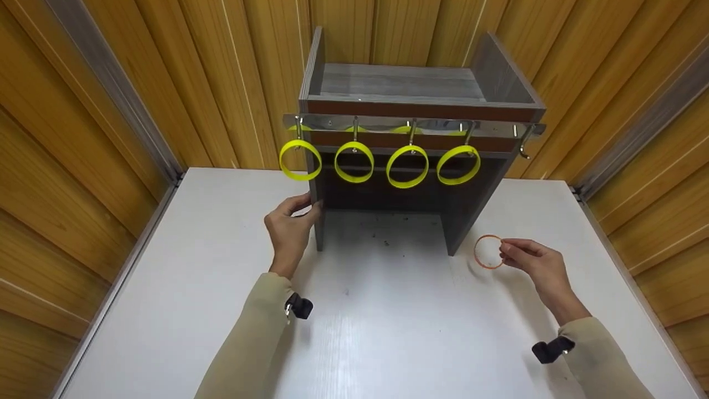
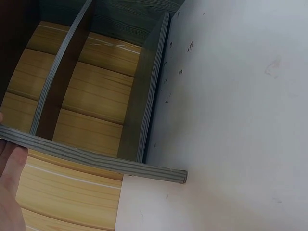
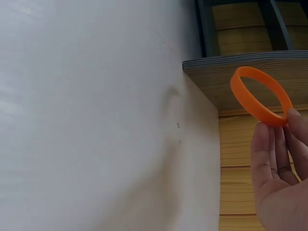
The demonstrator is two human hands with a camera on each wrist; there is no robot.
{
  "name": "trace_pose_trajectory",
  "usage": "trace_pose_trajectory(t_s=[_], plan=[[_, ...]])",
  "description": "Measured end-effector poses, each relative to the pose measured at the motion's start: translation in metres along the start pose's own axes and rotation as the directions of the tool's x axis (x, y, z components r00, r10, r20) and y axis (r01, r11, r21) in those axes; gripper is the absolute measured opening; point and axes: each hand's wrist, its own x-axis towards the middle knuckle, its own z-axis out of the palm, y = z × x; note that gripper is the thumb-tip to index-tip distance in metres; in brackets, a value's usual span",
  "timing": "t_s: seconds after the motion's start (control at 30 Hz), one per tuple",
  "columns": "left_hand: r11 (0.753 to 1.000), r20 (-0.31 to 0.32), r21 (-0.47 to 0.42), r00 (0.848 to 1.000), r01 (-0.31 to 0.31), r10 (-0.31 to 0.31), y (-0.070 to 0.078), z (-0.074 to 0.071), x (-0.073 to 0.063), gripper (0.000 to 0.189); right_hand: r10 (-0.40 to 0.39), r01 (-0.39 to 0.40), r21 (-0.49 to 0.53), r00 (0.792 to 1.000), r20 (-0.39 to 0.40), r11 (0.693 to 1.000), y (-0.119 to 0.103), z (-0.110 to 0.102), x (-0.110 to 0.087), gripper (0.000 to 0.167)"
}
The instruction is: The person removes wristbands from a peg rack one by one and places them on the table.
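Observation:
My right hand (image 1: 537,266) pinches an orange silicone wristband (image 3: 255,103) between thumb and fingers, out to the right of a grey wooden shelf unit (image 1: 401,86). My left hand (image 1: 291,227) holds the front edge of the unit's left side panel (image 2: 96,160), thumb on one side and fingers on the other. A metal hook rail (image 1: 382,123) runs across the unit's front. Yellow wristbands (image 1: 299,160) hang from its hooks, one on each. The hook at the rail's right end (image 1: 524,149) bears no band.
The unit stands on a white table (image 1: 354,332) near its back edge. Wood-patterned walls (image 1: 66,138) with metal corner posts enclose the table. Small dark marks (image 2: 180,71) dot the tabletop under the unit.

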Motion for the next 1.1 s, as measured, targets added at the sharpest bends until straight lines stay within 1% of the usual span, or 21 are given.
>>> trace_pose_trajectory(t_s=[0.1, 0.4, 0.57, 0.77, 0.93, 1.1], plan=[[1.0, 0.0, -0.001, 1.0, -0.003, 0.003, 0.0, 0.0, 0.0, 0.019, 0.028, -0.027, -0.019, 1.0, 0.01, 0.999, 0.009, 0.002, 0.002, 0.038], [1.0, -0.007, 0.0, 1.0, 0.007, -0.007, -0.001, 0.001, 0.0, 0.018, 0.118, -0.117, -0.033, 0.993, 0.011, 0.993, 0.031, 0.005, 0.007, 0.038], [1.0, 0.003, 0.0, 1.0, 0.015, -0.015, -0.001, 0.0, 0.0, 0.019, 0.147, -0.146, -0.072, 0.989, 0.013, 0.987, 0.04, 0.006, 0.011, 0.037], [0.999, 0.002, -0.023, 1.0, 0.025, -0.025, 0.001, 0.0, -0.001, 0.02, 0.149, -0.146, -0.131, 0.989, 0.012, 0.981, 0.042, 0.009, 0.013, 0.041], [0.999, -0.004, -0.044, 1.0, 0.01, -0.01, -0.001, 0.001, -0.001, 0.02, 0.143, -0.141, -0.201, 0.99, -0.006, 0.969, 0.043, 0.011, 0.012, 0.042], [0.999, -0.011, -0.042, 1.0, 0.0, -0.001, -0.002, 0.001, -0.002, 0.019, 0.127, -0.128, -0.263, 0.992, -0.023, 0.956, 0.044, 0.011, 0.012, 0.04]])
